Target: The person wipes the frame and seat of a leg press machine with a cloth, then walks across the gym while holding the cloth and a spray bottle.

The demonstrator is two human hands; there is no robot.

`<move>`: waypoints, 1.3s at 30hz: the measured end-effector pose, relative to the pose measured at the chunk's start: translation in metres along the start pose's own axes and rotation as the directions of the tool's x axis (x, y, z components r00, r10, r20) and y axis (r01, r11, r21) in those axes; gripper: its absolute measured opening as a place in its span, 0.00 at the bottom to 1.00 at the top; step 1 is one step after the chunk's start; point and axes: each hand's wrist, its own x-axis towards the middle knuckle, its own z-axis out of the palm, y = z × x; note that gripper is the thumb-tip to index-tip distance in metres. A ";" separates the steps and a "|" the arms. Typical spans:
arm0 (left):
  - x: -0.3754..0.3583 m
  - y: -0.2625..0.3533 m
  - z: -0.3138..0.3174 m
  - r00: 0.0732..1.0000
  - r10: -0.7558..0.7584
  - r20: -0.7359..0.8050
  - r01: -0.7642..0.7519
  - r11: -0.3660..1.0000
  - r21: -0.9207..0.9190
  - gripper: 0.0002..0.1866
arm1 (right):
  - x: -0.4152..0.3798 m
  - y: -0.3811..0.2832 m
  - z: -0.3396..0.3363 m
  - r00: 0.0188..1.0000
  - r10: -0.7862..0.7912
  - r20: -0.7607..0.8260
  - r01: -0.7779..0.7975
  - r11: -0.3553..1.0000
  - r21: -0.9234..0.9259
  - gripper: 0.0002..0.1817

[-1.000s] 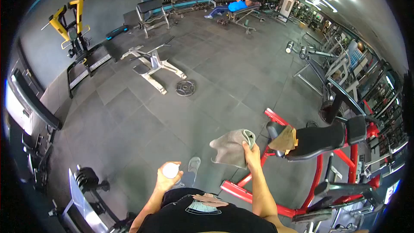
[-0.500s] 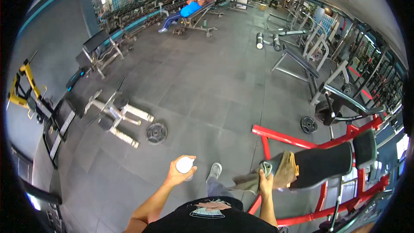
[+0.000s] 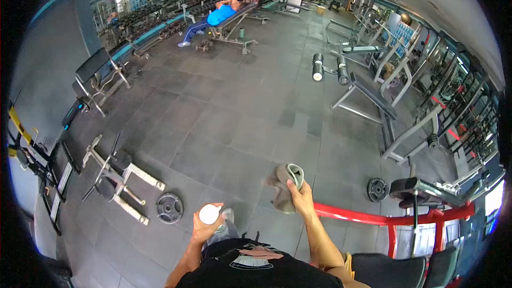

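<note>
My left hand [image 3: 199, 229] is wrapped round a bottle with a round white lid [image 3: 209, 214], held upright in front of my body. Below the lid a clear part of the bottle shows, mostly behind the fingers. My right hand [image 3: 302, 197] grips a folded grey-green towel [image 3: 286, 185] by its edge, out ahead of me, with the loose part hanging to the left. Under the towel lies the dark tiled floor. My grey shoe [image 3: 228, 215] shows just right of the bottle.
Weight plates lie on the floor at left [image 3: 169, 208] and right [image 3: 377, 189]. A low white-framed machine [image 3: 120, 176] stands left. The red-framed bench [image 3: 352, 215] is at lower right. A person in blue [image 3: 220, 16] reclines on a far bench. Grey benches [image 3: 373, 96] line the right.
My right hand has lifted the towel forward and left, away from the bench. The bottle has shifted slightly left. My view has moved forward, so the red bench sits lower.
</note>
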 end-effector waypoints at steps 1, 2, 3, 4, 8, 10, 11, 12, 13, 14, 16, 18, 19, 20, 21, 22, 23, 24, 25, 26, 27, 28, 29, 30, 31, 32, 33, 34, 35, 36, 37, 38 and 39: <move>0.026 -0.006 0.007 1.000 0.021 -0.007 -0.021 1.000 0.014 0.19 | 0.031 0.003 0.004 1.000 -0.017 -0.018 0.017 1.000 0.006 0.21; 0.055 -0.012 0.016 0.999 0.032 -0.014 -0.031 0.999 0.035 0.18 | 0.063 0.006 0.010 0.998 -0.038 -0.044 0.038 0.999 0.017 0.22; 0.089 -0.019 0.024 0.999 0.035 -0.008 -0.035 0.999 0.008 0.18 | 0.095 0.011 0.014 0.996 -0.053 -0.075 0.055 0.998 0.028 0.22; 0.123 -0.026 0.032 0.999 0.034 0.003 -0.033 0.999 -0.018 0.18 | 0.126 0.021 0.017 0.991 -0.078 -0.107 0.077 0.997 -0.018 0.23; 0.270 -0.030 0.060 0.996 0.012 0.094 -0.008 0.999 -0.043 0.17 | 0.226 0.031 -0.003 0.979 0.200 -0.037 -0.203 0.971 -0.130 0.22; 0.357 -0.028 0.094 0.984 0.082 0.160 -0.067 0.993 -0.095 0.17 | 0.267 0.043 -0.020 0.980 0.055 -0.192 -0.088 0.981 -0.171 0.23; 0.397 -0.019 0.112 0.972 0.098 0.213 -0.088 0.995 -0.056 0.17 | 0.287 0.050 -0.026 0.964 -0.013 -0.265 -0.039 0.981 -0.190 0.23; 0.434 -0.008 0.126 0.958 0.106 0.267 -0.108 0.994 -0.006 0.18 | 0.301 0.059 -0.039 0.946 0.075 -0.317 -0.136 0.976 -0.172 0.21; 0.473 0.003 0.140 0.941 0.109 0.319 -0.132 0.990 0.051 0.19 | 0.319 0.070 -0.054 0.916 0.182 -0.358 -0.239 0.963 -0.123 0.21; 0.505 0.019 0.154 0.902 0.173 0.395 -0.217 0.973 0.071 0.18 | 0.334 0.062 -0.065 0.878 0.219 -0.425 -0.273 0.959 -0.070 0.21; 0.570 0.027 0.180 0.853 0.230 0.468 -0.271 0.963 0.019 0.18 | 0.371 0.068 -0.087 0.795 0.234 -0.560 -0.303 0.953 -0.031 0.21; 0.627 0.037 0.214 0.828 0.273 0.490 -0.296 0.955 -0.031 0.17 | 0.411 0.091 -0.100 0.698 0.231 -0.678 -0.317 0.948 -0.003 0.20; 0.654 0.036 0.229 0.832 0.232 0.504 -0.257 0.966 -0.021 0.17 | 0.435 0.102 -0.100 0.662 0.278 -0.696 -0.327 0.943 0.066 0.20; 0.681 0.029 0.245 0.835 0.197 0.514 -0.221 0.975 -0.016 0.17 | 0.463 0.114 -0.102 0.627 0.319 -0.711 -0.327 0.936 0.131 0.19; 0.707 0.022 0.263 0.838 0.162 0.522 -0.184 0.983 -0.010 0.18 | 0.493 0.125 -0.106 0.594 0.358 -0.720 -0.324 0.926 0.193 0.19; 0.732 0.017 0.282 0.841 0.200 0.503 -0.220 0.975 -0.019 0.17 | 0.530 0.135 -0.106 0.562 0.344 -0.752 -0.375 0.917 0.138 0.20; 0.758 0.009 0.300 0.851 0.183 0.492 -0.202 0.979 -0.014 0.17 | 0.571 0.183 -0.102 0.544 0.171 -0.821 -0.156 0.983 0.101 0.23; 0.781 0.000 0.317 0.864 0.157 0.478 -0.175 0.984 -0.007 0.17 | 0.612 0.180 -0.103 0.545 0.213 -0.811 -0.272 0.960 0.069 0.24; 0.803 -0.006 0.333 0.879 0.125 0.461 -0.143 0.990 0.006 0.16 | 0.652 0.173 -0.104 0.544 0.262 -0.797 -0.389 0.921 0.038 0.26; 0.825 -0.011 0.344 0.898 0.049 0.437 -0.066 0.998 0.024 0.15 | 0.695 0.194 -0.107 0.620 0.305 -0.723 -0.441 0.898 0.000 0.27; 0.849 -0.005 0.351 0.899 0.046 0.435 -0.067 0.997 0.033 0.15 | 0.746 0.210 -0.110 0.688 0.341 -0.640 -0.474 0.880 -0.041 0.29; 0.873 0.004 0.358 0.902 0.048 0.428 -0.071 0.997 0.037 0.16 | 0.793 0.196 -0.111 0.754 0.326 -0.570 -0.438 0.897 -0.067 0.30; 0.896 0.012 0.364 0.908 0.045 0.418 -0.066 0.997 0.037 0.16 | 0.841 0.171 -0.112 0.815 0.306 -0.492 -0.402 0.911 -0.098 0.30; 0.919 0.022 0.370 0.915 0.016 0.404 -0.015 1.000 -0.007 0.18 | 0.881 0.137 -0.114 0.883 0.253 -0.395 -0.330 0.934 -0.139 0.30; 0.944 0.021 0.375 0.917 -0.002 0.399 -0.011 0.999 0.031 0.18 | 0.915 0.102 -0.116 0.936 0.199 -0.290 -0.257 0.950 -0.177 0.29; 0.971 0.017 0.379 0.918 -0.021 0.396 -0.005 0.998 0.066 0.18 | 0.949 0.075 -0.116 0.979 0.142 -0.146 -0.158 0.982 -0.101 0.28; 0.994 0.013 0.385 0.919 -0.036 0.394 -0.003 0.995 0.098 0.19 | 0.979 0.060 -0.114 0.998 0.067 -0.007 -0.067 0.998 -0.009 0.26; 1.018 0.016 0.394 0.911 -0.029 0.411 -0.002 0.997 0.074 0.19 | 1.012 0.058 -0.111 0.995 0.012 0.102 -0.010 1.000 -0.021 0.24; 1.044 0.010 0.405 0.905 0.041 0.424 -0.073 0.996 0.060 0.19 | 1.045 0.058 -0.108 0.976 -0.044 0.215 0.051 0.998 -0.024 0.23; 1.071 0.002 0.414 0.895 0.110 0.433 -0.146 0.988 0.049 0.19 | 1.079 0.059 -0.105 0.940 -0.100 0.327 0.111 0.994 -0.016 0.21; 1.099 -0.004 0.421 0.880 0.179 0.440 -0.220 0.974 0.043 0.20 | 1.109 0.055 -0.105 0.939 -0.099 0.329 0.156 0.976 -0.153 0.20; 1.127 0.001 0.429 0.870 0.186 0.456 -0.238 0.969 0.059 0.20 | 1.139 0.048 -0.105 0.940 -0.103 0.327 0.201 0.938 -0.281 0.20; 1.156 0.009 0.439 0.858 0.194 0.475 -0.259 0.963 0.073 0.21 | 1.171 0.046 -0.104 0.941 -0.111 0.320 0.241 0.883 -0.403 0.19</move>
